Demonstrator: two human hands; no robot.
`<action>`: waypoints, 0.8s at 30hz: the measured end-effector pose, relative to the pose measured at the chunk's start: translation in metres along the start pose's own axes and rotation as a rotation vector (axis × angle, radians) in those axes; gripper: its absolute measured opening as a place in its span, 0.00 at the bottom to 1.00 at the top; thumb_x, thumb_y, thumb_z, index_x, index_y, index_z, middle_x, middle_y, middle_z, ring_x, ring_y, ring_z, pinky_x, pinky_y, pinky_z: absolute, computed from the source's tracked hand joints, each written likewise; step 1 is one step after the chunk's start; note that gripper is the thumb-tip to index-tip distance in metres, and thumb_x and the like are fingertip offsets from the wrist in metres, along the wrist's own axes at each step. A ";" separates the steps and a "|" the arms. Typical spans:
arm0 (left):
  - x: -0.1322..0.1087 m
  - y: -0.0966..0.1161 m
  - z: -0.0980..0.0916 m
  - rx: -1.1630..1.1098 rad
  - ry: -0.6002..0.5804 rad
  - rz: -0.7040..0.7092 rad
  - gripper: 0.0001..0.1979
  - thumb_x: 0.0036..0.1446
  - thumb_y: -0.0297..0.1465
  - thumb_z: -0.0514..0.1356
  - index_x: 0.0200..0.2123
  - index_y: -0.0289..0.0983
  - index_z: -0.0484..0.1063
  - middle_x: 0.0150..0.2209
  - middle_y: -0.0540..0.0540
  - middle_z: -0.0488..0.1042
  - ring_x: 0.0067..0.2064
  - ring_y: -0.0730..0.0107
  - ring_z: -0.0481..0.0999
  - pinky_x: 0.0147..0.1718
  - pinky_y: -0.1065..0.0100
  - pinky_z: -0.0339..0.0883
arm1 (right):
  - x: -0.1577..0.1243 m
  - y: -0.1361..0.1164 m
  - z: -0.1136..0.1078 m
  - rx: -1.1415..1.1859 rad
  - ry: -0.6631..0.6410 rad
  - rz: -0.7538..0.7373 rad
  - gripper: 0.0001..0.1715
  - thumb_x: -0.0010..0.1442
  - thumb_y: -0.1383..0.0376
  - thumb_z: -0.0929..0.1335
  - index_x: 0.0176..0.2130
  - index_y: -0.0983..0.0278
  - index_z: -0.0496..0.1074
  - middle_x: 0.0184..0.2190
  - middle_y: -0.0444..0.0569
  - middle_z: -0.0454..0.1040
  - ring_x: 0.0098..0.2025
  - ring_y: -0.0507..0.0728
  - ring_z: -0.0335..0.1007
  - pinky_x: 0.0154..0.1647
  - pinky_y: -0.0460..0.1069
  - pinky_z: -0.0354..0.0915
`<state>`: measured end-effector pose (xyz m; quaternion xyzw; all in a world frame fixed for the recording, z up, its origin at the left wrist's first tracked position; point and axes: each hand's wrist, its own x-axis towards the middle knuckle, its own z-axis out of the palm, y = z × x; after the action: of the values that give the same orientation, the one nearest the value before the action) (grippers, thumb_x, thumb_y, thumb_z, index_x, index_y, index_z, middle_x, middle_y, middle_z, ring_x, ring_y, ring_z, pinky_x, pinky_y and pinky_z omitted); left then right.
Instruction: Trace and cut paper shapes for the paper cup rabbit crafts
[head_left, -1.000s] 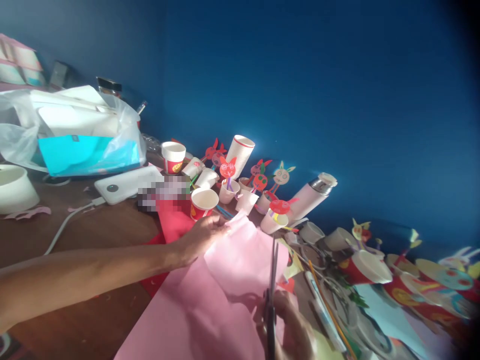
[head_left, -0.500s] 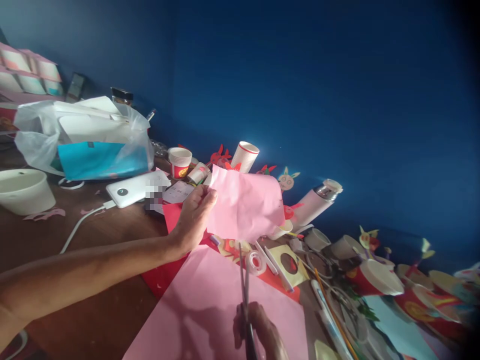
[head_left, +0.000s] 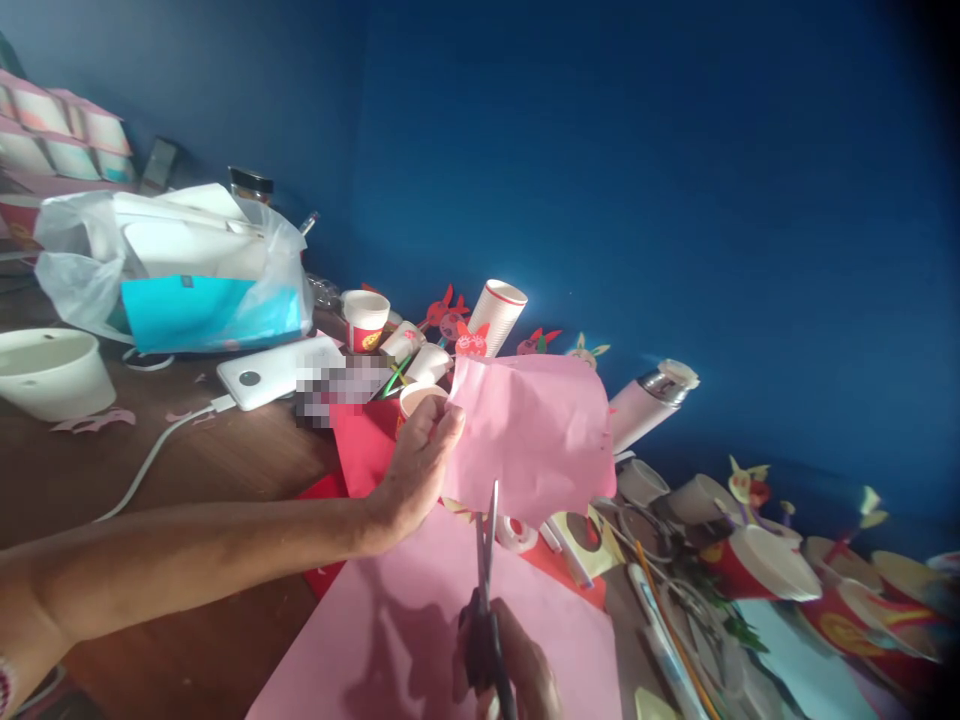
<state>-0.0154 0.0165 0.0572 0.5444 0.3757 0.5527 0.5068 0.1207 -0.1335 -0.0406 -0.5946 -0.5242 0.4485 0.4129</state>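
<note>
My left hand (head_left: 414,470) pinches the left edge of a cut-off piece of pink paper (head_left: 536,435) and holds it up above the table. My right hand (head_left: 517,675), at the bottom edge of the view, grips black-handled scissors (head_left: 485,590) that point upward. Their blade tips meet the lower edge of the held piece. A large pink paper sheet (head_left: 420,640) lies flat under both hands, over a red sheet (head_left: 360,445).
Paper cups with paper bunny figures on straws (head_left: 465,335) crowd the back by the blue wall. A pink flask (head_left: 649,400) lies on its side, and a tape roll (head_left: 514,530) rests nearby. At left stand a white bowl (head_left: 49,370), a plastic bag of boxes (head_left: 172,265) and a white power bank (head_left: 274,370).
My left hand lifted the cut pink piece off the big sheet and held it upright, then shifted it slightly right. The scissors rose with it to its lower edge.
</note>
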 end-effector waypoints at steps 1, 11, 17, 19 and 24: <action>-0.003 -0.002 0.001 -0.004 -0.014 -0.006 0.12 0.61 0.37 0.48 0.27 0.38 0.55 0.25 0.55 0.52 0.28 0.76 0.52 0.28 0.73 0.52 | 0.001 0.000 0.001 0.016 0.007 0.003 0.28 0.55 0.42 0.62 0.31 0.63 0.70 0.21 0.46 0.70 0.24 0.54 0.67 0.25 0.45 0.63; -0.016 -0.013 0.001 0.070 -0.085 -0.140 0.14 0.60 0.40 0.49 0.26 0.38 0.53 0.25 0.56 0.51 0.27 0.76 0.51 0.28 0.73 0.52 | 0.002 -0.011 0.011 0.093 0.044 -0.117 0.35 0.46 0.35 0.62 0.30 0.64 0.66 0.16 0.40 0.63 0.16 0.48 0.54 0.17 0.43 0.55; -0.017 -0.016 -0.001 -0.014 -0.129 -0.187 0.15 0.58 0.42 0.52 0.26 0.38 0.54 0.24 0.56 0.50 0.26 0.77 0.51 0.26 0.74 0.52 | -0.001 -0.015 0.010 0.124 0.060 -0.040 0.30 0.46 0.38 0.64 0.27 0.63 0.64 0.10 0.39 0.61 0.13 0.47 0.52 0.15 0.43 0.52; -0.018 -0.016 -0.001 -0.037 -0.134 -0.191 0.13 0.57 0.39 0.53 0.27 0.38 0.56 0.24 0.56 0.53 0.26 0.78 0.53 0.26 0.75 0.53 | -0.001 -0.017 0.010 0.120 0.088 -0.006 0.30 0.45 0.39 0.65 0.25 0.63 0.63 0.08 0.38 0.59 0.12 0.47 0.50 0.14 0.42 0.50; -0.017 -0.013 -0.001 -0.076 -0.154 -0.219 0.10 0.55 0.37 0.55 0.28 0.37 0.60 0.22 0.57 0.57 0.23 0.80 0.56 0.22 0.76 0.53 | -0.001 -0.021 0.012 0.182 0.116 0.082 0.30 0.44 0.39 0.67 0.23 0.63 0.61 0.08 0.36 0.58 0.11 0.44 0.47 0.14 0.41 0.47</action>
<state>-0.0165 0.0028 0.0408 0.5215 0.3717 0.4645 0.6116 0.1041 -0.1319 -0.0234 -0.6006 -0.4318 0.4756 0.4761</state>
